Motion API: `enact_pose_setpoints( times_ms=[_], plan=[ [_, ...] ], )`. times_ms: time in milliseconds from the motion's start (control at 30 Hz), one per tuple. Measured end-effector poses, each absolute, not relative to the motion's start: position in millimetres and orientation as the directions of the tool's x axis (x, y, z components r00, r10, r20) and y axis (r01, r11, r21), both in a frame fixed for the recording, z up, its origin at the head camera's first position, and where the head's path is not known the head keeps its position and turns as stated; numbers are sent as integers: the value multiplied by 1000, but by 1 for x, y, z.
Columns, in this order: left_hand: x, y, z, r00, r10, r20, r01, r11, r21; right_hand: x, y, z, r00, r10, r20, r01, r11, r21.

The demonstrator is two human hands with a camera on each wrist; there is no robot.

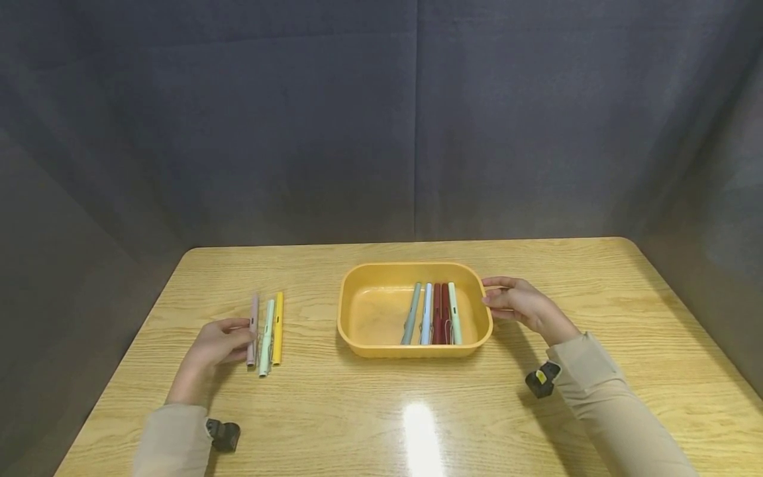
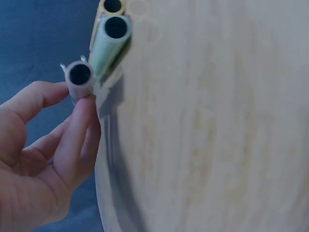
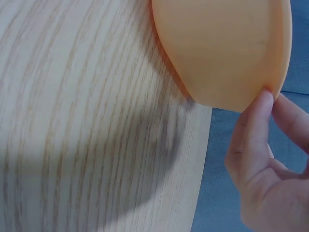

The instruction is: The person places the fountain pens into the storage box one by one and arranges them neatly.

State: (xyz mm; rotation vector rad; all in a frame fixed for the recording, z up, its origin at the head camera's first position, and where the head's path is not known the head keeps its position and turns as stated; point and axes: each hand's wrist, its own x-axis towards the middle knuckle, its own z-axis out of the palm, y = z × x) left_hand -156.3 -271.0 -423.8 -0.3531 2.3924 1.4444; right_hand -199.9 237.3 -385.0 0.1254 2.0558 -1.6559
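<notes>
At the left, my left hand (image 1: 217,343) pinches a pale purple pen (image 1: 253,318) between thumb and fingers. In the left wrist view that pen (image 2: 79,82) points its dark end at the camera. Right beside it lie a mint green pen (image 1: 266,339) and a yellow pen (image 1: 278,328). My right hand (image 1: 527,306) pinches the right rim of a yellow plastic tray (image 1: 372,348), thumb on one side and fingers on the other, as the right wrist view shows. In the tray's right half, several pens lie side by side: grey-green (image 1: 412,315), light blue (image 1: 426,315), dark red (image 1: 438,315) and mint (image 1: 455,315).
The tray stands on a wooden table (image 1: 310,411) with rounded far corners. Dark cloth (image 1: 298,132) hangs behind the table and along both sides. A small black camera sits on each wrist. Light glares off the table's front middle.
</notes>
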Motion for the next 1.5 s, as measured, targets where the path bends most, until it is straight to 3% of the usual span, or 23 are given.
enact_pose_setpoints(
  times_ms=[667,1167,1500],
  plan=[
    [-157,-233,-396,-948,145,-282,-253,188,949,-199,237,-386,-873,-246,-421,368,233,-900],
    [-167,-191,-393,-929,269,-255,-271,-22,962,-200,240,-386,-871,-253,-422,365,242,-899],
    [-173,-171,-391,-917,297,-265,-303,-88,949,-201,240,-385,-868,-249,-430,375,238,-896]
  ],
)
